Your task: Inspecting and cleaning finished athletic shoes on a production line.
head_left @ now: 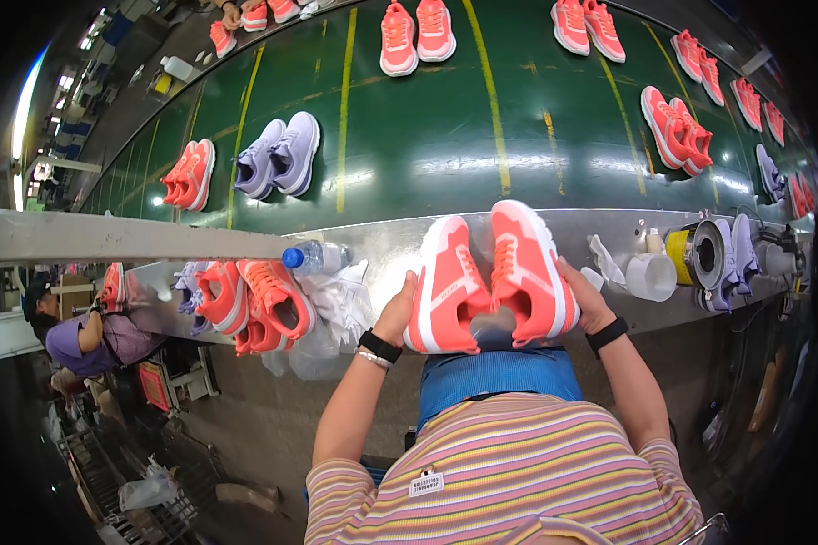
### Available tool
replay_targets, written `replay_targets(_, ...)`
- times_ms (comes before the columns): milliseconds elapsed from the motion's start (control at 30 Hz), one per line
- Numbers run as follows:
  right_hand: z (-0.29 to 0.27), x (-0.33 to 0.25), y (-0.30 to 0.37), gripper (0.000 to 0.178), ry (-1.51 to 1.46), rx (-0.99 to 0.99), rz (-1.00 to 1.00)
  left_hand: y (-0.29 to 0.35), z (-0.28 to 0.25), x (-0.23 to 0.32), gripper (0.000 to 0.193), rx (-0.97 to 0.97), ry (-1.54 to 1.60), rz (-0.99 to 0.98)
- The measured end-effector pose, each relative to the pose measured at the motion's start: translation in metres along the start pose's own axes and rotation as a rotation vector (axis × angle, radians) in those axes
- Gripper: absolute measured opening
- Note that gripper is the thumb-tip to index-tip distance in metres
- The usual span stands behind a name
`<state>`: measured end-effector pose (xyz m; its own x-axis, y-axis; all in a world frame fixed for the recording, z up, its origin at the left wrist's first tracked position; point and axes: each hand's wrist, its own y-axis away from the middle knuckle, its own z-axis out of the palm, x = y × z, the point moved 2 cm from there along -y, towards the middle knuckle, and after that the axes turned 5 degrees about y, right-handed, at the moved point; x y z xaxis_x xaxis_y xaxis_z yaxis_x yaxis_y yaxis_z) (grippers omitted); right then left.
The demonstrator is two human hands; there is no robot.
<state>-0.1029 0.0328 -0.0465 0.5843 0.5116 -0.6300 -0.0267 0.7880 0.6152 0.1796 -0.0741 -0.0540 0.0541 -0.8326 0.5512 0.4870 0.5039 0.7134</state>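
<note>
A pair of coral sneakers with white soles is held up in front of me, above the metal ledge. My left hand point(396, 309) is wrapped round the outer side of the left sneaker point(447, 286). Round the outer side of the right sneaker point(525, 268) my right hand point(586, 295) is closed. The toes point away from me and the heel openings face me; the two shoes stand close together. Fingers beneath the soles are hidden. To the left of my left hand lie crumpled white paper point(341, 304) and a clear bottle with a blue cap point(316, 258).
A green conveyor belt point(409, 136) with yellow lines carries coral and lavender sneaker pairs. More coral sneakers point(268, 295) crowd the ledge at left, near a grey metal bar point(136, 245). At right are a white cup point(650, 276) and a yellow-labelled can point(695, 254). Another person point(82, 336) works at far left.
</note>
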Motion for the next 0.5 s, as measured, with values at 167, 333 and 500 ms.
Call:
replay_targets(167,0.016,-0.011,-0.009,0.041,-0.232,-0.003,-0.083,-0.009,0.01,0.019,0.048,0.001,0.196,0.128)
replay_targets(333,0.025,-0.013,-0.015,0.043,-0.327,-0.029,-0.093,-0.018,0.015,0.024,0.048,-0.075,0.319,0.185)
replay_targets(500,0.045,-0.015,-0.017,0.045,-0.425,-0.016,-0.147,-0.01,0.038,0.035,0.049,-0.112,0.415,0.163)
